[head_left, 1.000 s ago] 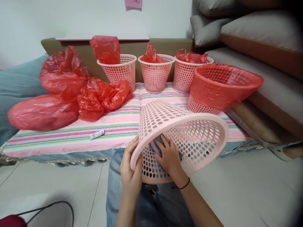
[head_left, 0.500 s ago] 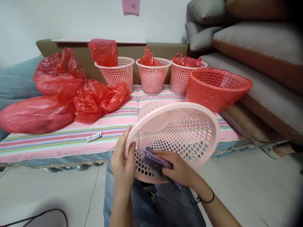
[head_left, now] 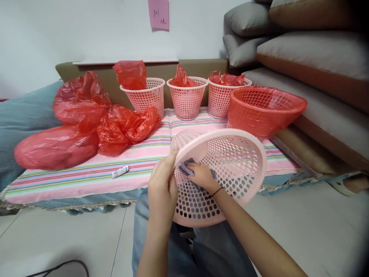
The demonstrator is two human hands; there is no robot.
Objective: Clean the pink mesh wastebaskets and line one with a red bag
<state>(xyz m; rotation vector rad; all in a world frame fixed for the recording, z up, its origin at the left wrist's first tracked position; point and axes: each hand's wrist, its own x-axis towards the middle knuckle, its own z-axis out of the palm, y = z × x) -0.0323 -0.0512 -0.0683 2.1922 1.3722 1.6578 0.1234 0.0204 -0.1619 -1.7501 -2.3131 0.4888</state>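
Note:
A pink perforated plastic wastebasket lies tilted over my lap, its mouth turned toward me. My left hand is closed on its left rim, thumb at the inside. Reaching into the basket, my right hand grips a purple-grey cloth against the inner wall near the bottom. Part of the cloth is hidden behind the fingers.
Three pink baskets with red bags, one of them a basket, stand at the back of the striped bed cover. A red-lined basket tilts at right beside stacked cushions. Red bags and a small white tube lie left.
My right hand has moved with the cloth from near the basket's mouth deeper inside, toward its bottom. The left hand still holds the rim. The view has shifted slightly.

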